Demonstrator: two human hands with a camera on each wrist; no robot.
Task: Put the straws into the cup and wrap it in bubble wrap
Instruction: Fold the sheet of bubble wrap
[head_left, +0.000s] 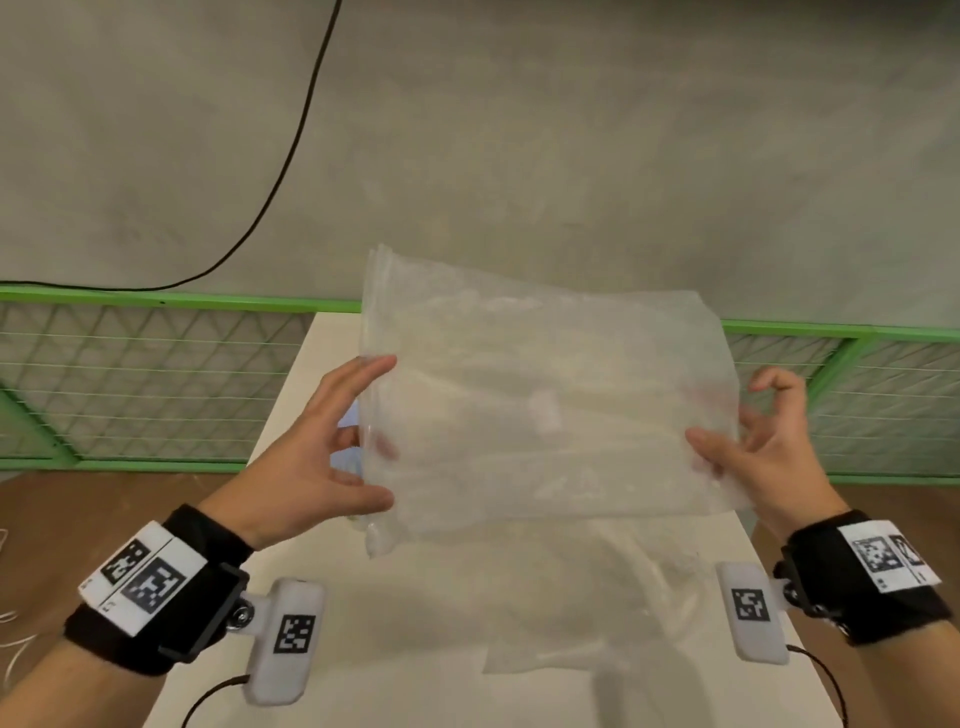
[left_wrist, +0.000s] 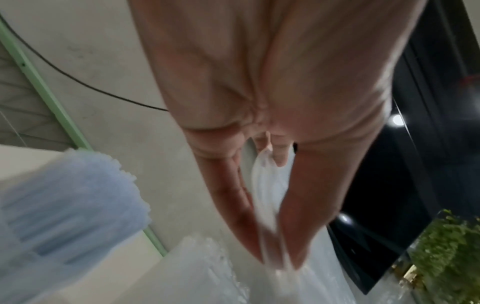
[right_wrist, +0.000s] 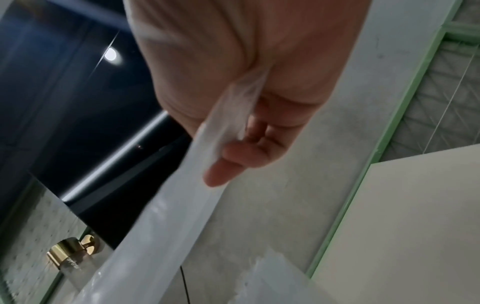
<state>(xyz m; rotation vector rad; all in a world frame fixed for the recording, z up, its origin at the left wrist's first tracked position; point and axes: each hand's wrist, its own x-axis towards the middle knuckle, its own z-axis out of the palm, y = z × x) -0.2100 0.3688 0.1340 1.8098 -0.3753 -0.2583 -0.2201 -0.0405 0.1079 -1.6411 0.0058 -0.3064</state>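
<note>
I hold a clear sheet of bubble wrap (head_left: 545, 415) up in the air over the white table (head_left: 415, 649). My left hand (head_left: 382, 431) pinches its left edge, thumb in front and fingers behind. My right hand (head_left: 727, 415) pinches the right edge the same way. The left wrist view shows my left hand (left_wrist: 276, 259) squeezing the wrap's edge (left_wrist: 262, 185), with a blurred bundle of pale blue straws (left_wrist: 64, 195) on the table below. In the right wrist view the wrap (right_wrist: 182, 205) runs down from my right hand (right_wrist: 228, 160). The lifted sheet hides the cup.
More bubble wrap (head_left: 597, 597) lies flat on the table under the lifted sheet. A green mesh fence (head_left: 130, 384) runs behind the table against a grey wall, and a black cable (head_left: 291, 156) hangs down the wall. Brown floor lies on both sides.
</note>
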